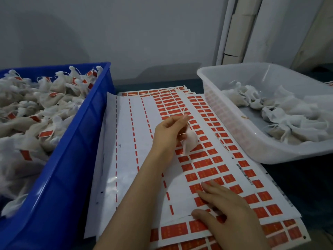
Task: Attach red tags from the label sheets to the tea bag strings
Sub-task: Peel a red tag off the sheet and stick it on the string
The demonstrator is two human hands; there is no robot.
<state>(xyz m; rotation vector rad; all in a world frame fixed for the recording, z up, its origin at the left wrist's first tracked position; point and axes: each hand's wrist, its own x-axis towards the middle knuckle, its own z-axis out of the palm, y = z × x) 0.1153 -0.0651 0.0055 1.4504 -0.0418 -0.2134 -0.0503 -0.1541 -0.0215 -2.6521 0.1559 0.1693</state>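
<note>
One head-worn camera looks forward and down at the table (297,186) from close above: the right hand (221,210) sits nearest the lens, the left hand (169,130) just beyond it, the wall (126,33) farthest.

Label sheets (124,141): glossy paper backing, matt red tags (205,162). Left of them, blue crate (75,141): smooth glossy plastic. Tea bag (190,141) in my left grip (167,131): gauzy cloth.

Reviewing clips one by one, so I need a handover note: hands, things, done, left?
Left hand holds a tea bag above the label sheets.
Right hand rests flat on the red tags, fingers straight.
Done: tagged bags fill the blue bin.
Left: held bag shows no tag yet; untagged bags wait in the white bin.
</note>
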